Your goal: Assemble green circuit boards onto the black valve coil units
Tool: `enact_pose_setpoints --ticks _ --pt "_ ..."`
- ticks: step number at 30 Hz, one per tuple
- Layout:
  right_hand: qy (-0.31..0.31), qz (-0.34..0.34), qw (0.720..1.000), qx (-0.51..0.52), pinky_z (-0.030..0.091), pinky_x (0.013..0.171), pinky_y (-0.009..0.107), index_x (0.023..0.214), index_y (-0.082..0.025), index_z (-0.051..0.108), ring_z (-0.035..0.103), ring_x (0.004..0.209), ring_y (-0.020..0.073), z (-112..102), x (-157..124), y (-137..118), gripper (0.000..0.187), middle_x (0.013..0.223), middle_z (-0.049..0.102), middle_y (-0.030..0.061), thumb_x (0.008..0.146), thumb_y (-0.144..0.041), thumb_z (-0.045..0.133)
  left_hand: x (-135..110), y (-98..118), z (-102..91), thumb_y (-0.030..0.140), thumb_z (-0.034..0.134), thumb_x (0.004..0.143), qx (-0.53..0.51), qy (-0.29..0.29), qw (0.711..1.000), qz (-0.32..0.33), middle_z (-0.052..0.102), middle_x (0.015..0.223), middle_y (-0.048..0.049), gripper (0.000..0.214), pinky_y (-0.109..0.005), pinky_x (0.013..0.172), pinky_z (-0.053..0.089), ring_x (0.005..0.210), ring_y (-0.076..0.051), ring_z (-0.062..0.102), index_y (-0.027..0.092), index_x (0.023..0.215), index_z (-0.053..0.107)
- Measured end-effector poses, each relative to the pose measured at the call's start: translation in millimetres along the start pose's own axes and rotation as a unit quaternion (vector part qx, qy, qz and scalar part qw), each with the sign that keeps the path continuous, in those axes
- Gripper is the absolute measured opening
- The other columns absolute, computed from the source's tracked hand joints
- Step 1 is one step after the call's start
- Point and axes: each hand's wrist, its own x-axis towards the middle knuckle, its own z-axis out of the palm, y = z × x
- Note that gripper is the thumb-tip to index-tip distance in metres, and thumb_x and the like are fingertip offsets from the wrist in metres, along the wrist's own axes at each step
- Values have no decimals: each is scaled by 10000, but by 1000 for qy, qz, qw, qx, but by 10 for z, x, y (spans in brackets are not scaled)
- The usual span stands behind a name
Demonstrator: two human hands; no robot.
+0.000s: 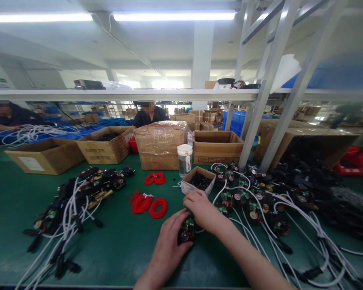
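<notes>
My left hand (172, 237) is wrapped around a small black housing with a green circuit board (188, 229), holding it low over the green table. Right above it, my right hand (199, 207) is bent with its fingers drawn together, tips at the housing's far edge. Whatever those fingertips pinch is hidden from me. Just beyond the right hand stands a small open carton (211, 186) of little black parts. Bundles of red wire (158, 208) lie to the left of my hands.
Piles of black circuit-board units with white cables lie left (90, 189) and right (254, 201). Behind are a lidded clear cup (185, 161), a taped carton (160, 147) and open cartons (218, 149). A metal frame post (257, 121) rises at right. Two people sit beyond the table.
</notes>
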Motion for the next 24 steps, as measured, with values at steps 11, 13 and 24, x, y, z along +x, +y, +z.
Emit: enact_pose_setpoints --ticks 11,13,24 --pt "201 141 950 191 441 957 459 1075 -207 621 522 1108 265 113 -540 -244 425 1114 608 98 851 55 373 -63 120 110 90 720 724 22 46 998 -21 593 1466 -90 746 -631 1131 440 1350 -328 549 305 1407 510" --pt "218 145 945 194 462 948 464 1080 -219 615 538 1095 265 184 -613 -263 396 1100 613 93 891 26 368 -68 143 110 72 718 725 29 39 999 -16 570 1495 -87 785 -640 1148 416 1370 -323 529 315 1434 485" --pt "308 156 926 151 534 906 461 1151 -281 622 589 1075 265 352 -849 -311 283 1119 625 79 985 -130 449 -9 -184 -460 333 594 930 123 168 967 -150 677 1185 -107 311 -458 952 555 1107 -285 655 227 1216 655"
